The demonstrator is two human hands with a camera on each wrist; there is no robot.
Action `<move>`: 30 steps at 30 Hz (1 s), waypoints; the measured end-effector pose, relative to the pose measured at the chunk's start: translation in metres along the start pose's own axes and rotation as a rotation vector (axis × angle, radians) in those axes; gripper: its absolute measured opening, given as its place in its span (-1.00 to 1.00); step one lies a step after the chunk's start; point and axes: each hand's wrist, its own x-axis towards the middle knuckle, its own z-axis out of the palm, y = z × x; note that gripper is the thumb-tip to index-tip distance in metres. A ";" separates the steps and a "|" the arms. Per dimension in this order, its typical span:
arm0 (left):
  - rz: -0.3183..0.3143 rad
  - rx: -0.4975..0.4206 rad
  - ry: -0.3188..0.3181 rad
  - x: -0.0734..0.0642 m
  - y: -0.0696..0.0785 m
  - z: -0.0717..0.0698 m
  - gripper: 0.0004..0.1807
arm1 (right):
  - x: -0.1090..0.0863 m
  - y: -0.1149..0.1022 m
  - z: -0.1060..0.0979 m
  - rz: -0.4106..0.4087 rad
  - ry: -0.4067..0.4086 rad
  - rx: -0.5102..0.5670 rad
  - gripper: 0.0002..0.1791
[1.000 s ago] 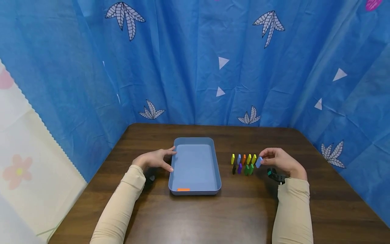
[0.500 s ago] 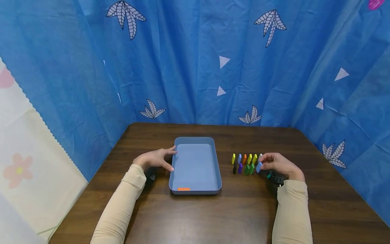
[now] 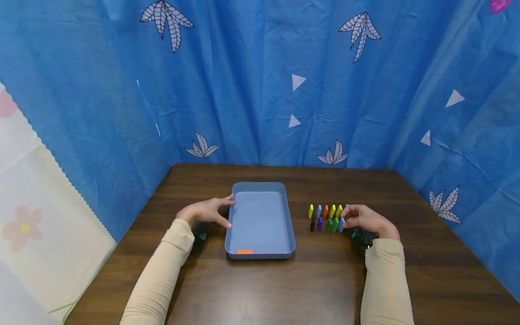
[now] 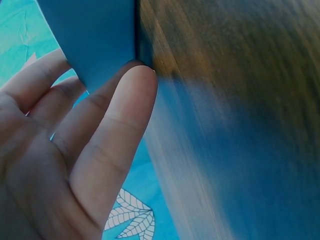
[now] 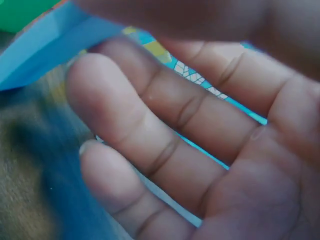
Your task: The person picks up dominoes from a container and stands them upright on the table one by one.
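A blue tray (image 3: 260,225) lies on the table with an orange block (image 3: 244,252) at its near end. My left hand (image 3: 206,211) rests against the tray's left side, thumb and fingers spread; the left wrist view shows the fingers against the tray wall (image 4: 95,40). At the right, my right hand (image 3: 367,220) pinches a light blue domino-like block (image 3: 342,224) between thumb and fingers. That block (image 5: 55,42) is at the upper left in the right wrist view. It stands at the right end of the front row, beside a green block (image 3: 335,225).
Two rows of small upright blocks stand right of the tray. The back row has yellow (image 3: 310,211), blue (image 3: 318,211) and orange (image 3: 325,211) blocks, the front black (image 3: 312,225) and purple (image 3: 319,224). A whitish block behind my right fingers is mostly hidden. Blue curtains (image 3: 252,90) surround the table.
My right hand has brought the light blue block nearer, then left, to the right end of the front row. My left hand and the tray have stayed in place.
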 end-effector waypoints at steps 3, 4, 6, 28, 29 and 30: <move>-0.008 -0.004 0.000 0.000 0.001 0.001 0.01 | -0.001 0.000 0.001 0.008 -0.015 0.024 -0.74; -0.013 -0.006 0.001 0.000 0.001 0.001 0.01 | -0.001 -0.001 0.001 0.000 -0.021 0.023 -0.73; -0.016 -0.004 0.002 0.000 0.001 0.001 0.01 | -0.003 -0.002 0.001 0.005 -0.014 0.019 -0.72; 0.016 0.014 0.001 -0.001 -0.001 -0.002 0.01 | -0.012 -0.066 -0.004 -0.048 0.201 -0.138 -0.62; 0.016 0.013 0.001 0.000 -0.001 -0.002 0.01 | -0.012 -0.071 -0.003 -0.063 0.202 -0.142 -0.62; 0.015 0.012 0.000 0.000 -0.001 -0.001 0.01 | -0.011 -0.075 -0.002 -0.077 0.202 -0.144 -0.62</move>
